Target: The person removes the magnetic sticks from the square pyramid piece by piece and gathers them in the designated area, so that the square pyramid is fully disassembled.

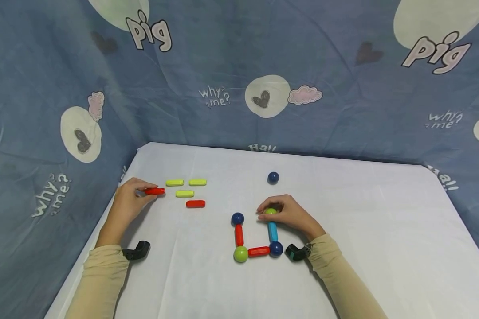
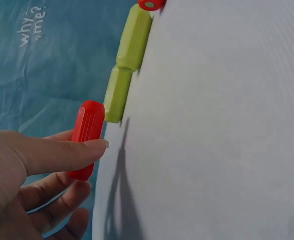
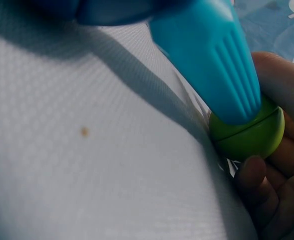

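Observation:
My left hand [image 1: 128, 201] pinches a red rod [image 2: 88, 127] between thumb and fingers, at the table's left side. My right hand [image 1: 290, 214] grips a green ball [image 3: 249, 131], which sits on the end of a light-blue rod [image 1: 272, 231]. That rod joins a dark-blue ball [image 1: 276, 249] at the near right corner of a three-sided frame. From there a horizontal red rod [image 1: 258, 251] runs to another green ball [image 1: 241, 254]. An upright-running red rod [image 1: 239, 235] links it to a dark-blue ball [image 1: 237, 219] at the far left corner.
Three yellow-green rods [image 1: 185, 193] and a loose red rod [image 1: 195, 204] lie right of the left hand. Beyond the right hand rests a separate dark-blue ball [image 1: 273, 177]. A blue printed cloth [image 1: 223, 53] stands behind the white table [image 1: 383, 230].

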A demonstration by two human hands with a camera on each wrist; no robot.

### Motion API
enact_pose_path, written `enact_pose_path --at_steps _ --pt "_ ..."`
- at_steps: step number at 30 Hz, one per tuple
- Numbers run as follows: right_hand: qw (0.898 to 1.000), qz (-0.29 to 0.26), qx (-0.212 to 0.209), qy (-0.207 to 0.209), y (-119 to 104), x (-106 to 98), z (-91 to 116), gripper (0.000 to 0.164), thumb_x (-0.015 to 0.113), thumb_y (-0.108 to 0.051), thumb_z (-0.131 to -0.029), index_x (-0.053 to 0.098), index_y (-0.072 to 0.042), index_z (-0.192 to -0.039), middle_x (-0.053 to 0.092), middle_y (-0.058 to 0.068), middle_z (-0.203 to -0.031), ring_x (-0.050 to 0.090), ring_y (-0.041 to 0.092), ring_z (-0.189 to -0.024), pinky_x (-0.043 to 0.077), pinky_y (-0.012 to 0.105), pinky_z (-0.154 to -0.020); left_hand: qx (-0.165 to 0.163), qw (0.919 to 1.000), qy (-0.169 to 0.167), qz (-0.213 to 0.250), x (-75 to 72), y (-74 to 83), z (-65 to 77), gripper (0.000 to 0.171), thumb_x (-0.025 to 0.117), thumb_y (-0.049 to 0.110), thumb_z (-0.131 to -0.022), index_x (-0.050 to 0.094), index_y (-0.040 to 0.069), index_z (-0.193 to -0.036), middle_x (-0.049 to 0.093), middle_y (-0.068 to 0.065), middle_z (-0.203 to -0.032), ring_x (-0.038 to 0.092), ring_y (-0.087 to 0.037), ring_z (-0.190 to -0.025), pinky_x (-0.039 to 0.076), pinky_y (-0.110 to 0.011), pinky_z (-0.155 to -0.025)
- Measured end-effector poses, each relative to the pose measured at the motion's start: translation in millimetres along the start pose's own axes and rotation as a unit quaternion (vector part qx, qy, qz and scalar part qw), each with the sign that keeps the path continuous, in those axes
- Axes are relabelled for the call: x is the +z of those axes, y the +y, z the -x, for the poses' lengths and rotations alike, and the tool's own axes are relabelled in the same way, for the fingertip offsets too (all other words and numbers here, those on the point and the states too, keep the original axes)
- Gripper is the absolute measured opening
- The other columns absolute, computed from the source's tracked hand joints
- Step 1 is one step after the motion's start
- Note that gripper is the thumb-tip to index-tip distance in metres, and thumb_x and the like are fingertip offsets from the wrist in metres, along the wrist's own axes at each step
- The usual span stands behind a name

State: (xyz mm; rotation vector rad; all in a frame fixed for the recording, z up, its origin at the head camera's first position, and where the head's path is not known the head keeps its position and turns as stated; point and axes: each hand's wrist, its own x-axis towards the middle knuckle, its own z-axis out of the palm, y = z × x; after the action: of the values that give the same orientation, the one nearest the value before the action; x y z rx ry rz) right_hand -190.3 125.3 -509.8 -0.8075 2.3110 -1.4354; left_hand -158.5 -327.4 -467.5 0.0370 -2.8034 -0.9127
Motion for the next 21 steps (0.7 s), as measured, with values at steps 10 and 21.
enact_pose_path --at_steps 10,21 --pt "1.0 0.002 -0.012 -0.006 1.4 -1.0 0.2 0.015 0.083 -0.019 -0.088 0.081 -0.015 -0.103 0.079 0.002 -0.102 0.061 0.008 -0.087 0.049 0.02 -0.075 -0.02 0.9994 -0.024 0.015 9.9 -8.8 0.4 0.035 0.08 -0.002 -0.086 0.074 -0.004 -0.12 0.064 -0.024 -0.112 0.061 -0.042 -0.107 0.051 -0.057 -0.091" --pt "1.0 0.002 -0.011 -0.005 2.0 -1.2 0.2 0.016 0.083 -0.017 -0.088 0.08 -0.014 -0.103 0.079 0.003 -0.103 0.061 0.008 -0.087 0.049 0.019 -0.075 -0.016 0.9991 -0.038 0.012 9.8 -8.5 0.2 0.035 0.074 -0.003 -0.09 0.072 -0.003 -0.125 0.063 -0.025 -0.116 0.06 -0.043 -0.109 0.052 -0.059 -0.092"
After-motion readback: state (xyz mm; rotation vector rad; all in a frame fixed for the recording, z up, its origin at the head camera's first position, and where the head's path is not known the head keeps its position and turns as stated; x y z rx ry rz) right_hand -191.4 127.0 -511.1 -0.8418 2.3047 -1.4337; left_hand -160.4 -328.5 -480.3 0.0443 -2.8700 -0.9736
